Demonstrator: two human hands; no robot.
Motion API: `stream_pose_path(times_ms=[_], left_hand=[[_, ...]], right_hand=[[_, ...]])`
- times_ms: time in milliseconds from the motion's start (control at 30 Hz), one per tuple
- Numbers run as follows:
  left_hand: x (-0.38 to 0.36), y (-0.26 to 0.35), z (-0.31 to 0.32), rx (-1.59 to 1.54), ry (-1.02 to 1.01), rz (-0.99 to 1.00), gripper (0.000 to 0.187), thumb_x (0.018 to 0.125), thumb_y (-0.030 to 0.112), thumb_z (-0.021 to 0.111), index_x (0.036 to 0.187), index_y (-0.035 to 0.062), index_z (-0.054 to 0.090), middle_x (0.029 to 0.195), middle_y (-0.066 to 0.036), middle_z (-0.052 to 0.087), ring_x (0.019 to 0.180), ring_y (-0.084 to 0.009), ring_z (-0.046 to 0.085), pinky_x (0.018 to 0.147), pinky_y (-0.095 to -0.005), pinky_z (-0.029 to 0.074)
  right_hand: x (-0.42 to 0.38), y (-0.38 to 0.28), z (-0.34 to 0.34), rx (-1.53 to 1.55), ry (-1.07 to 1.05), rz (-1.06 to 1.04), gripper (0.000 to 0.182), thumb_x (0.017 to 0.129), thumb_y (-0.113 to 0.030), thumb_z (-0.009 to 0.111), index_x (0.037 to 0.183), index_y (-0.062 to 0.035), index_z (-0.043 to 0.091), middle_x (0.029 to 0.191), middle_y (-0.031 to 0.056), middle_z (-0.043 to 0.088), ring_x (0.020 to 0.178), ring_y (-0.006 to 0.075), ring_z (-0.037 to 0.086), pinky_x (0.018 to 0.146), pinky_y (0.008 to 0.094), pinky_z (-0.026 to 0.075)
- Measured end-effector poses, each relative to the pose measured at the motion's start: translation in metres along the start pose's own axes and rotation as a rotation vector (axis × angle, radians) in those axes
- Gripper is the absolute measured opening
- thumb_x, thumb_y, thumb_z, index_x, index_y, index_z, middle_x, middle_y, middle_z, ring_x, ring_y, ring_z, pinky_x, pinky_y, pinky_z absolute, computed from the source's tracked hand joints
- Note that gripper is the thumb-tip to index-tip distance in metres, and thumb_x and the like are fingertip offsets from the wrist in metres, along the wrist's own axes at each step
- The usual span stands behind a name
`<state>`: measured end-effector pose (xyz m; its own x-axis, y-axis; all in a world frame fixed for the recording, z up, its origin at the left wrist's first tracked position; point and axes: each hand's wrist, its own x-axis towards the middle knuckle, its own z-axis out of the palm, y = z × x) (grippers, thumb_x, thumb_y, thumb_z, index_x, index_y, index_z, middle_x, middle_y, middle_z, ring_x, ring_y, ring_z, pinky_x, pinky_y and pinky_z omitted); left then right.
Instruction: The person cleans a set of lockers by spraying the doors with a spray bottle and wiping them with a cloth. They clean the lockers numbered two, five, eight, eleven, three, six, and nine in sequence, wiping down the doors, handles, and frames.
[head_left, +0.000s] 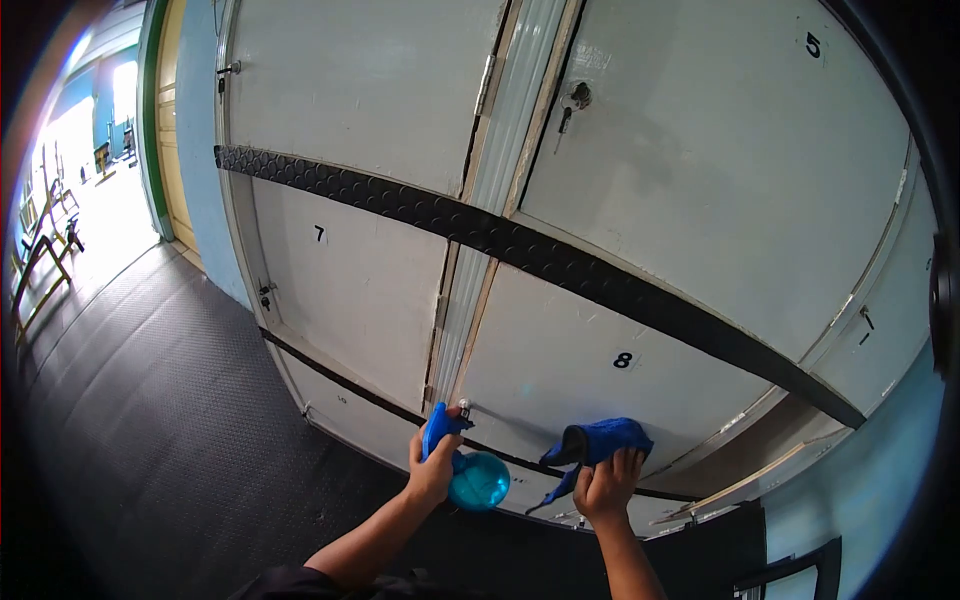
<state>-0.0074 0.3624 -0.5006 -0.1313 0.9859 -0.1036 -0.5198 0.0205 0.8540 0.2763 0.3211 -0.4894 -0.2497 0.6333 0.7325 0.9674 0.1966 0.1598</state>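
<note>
My left hand (432, 470) grips a blue spray bottle (477, 480) by its trigger head, with the nozzle close to the lower edge of the white locker door numbered 8 (560, 350). My right hand (606, 487) presses a blue cloth (605, 440) against the bottom of that same door. Both hands sit low on the locker front, about a hand's width apart.
A white locker bank fills the view, with doors numbered 7 (345, 280) and 5 (720, 140) and a black ribbed strip (520, 250) running across. Black textured floor mat (150, 420) lies at left. A bright doorway (80, 150) opens far left, with blue wall beside it.
</note>
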Motion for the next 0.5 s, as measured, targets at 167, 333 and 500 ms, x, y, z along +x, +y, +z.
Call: stream_pose_path(times_ms=[167,333,500], left_hand=[[-0.004,0.004,-0.031,0.198,-0.146,0.134,0.076,0.076,0.002,0.063,0.149,0.0125,0.046,0.143,-0.009,0.051,0.130,-0.0252,0.049,0.111,-0.0383,0.036],[0.026,-0.007,-0.051,0.317,-0.599,0.319,0.094,0.073,0.000,0.059,0.160,0.0100,0.026,0.164,-0.015,0.026,0.154,-0.0288,0.018,0.122,-0.0423,0.019],[0.026,-0.002,-0.055,0.371,-0.655,0.411,0.098,0.073,0.000,0.062,0.161,0.0135,0.022,0.166,-0.014,0.022,0.154,-0.0292,0.017,0.122,-0.0441,0.017]], right_hand=[[0.000,-0.002,-0.004,-0.053,0.065,0.017,0.040,0.076,-0.023,0.058,0.106,0.0036,0.064,0.115,0.0272,0.058,0.114,0.0508,0.053,0.105,0.0654,0.032],[0.035,-0.009,-0.007,0.085,0.091,-0.020,0.046,0.079,-0.024,0.057,0.119,-0.0018,0.064,0.121,0.0252,0.059,0.119,0.0514,0.051,0.108,0.0662,0.030],[0.064,-0.039,0.012,0.155,-0.040,-0.218,0.047,0.085,-0.027,0.060,0.125,-0.0029,0.062,0.128,0.0224,0.059,0.124,0.0475,0.051,0.110,0.0618,0.032]])
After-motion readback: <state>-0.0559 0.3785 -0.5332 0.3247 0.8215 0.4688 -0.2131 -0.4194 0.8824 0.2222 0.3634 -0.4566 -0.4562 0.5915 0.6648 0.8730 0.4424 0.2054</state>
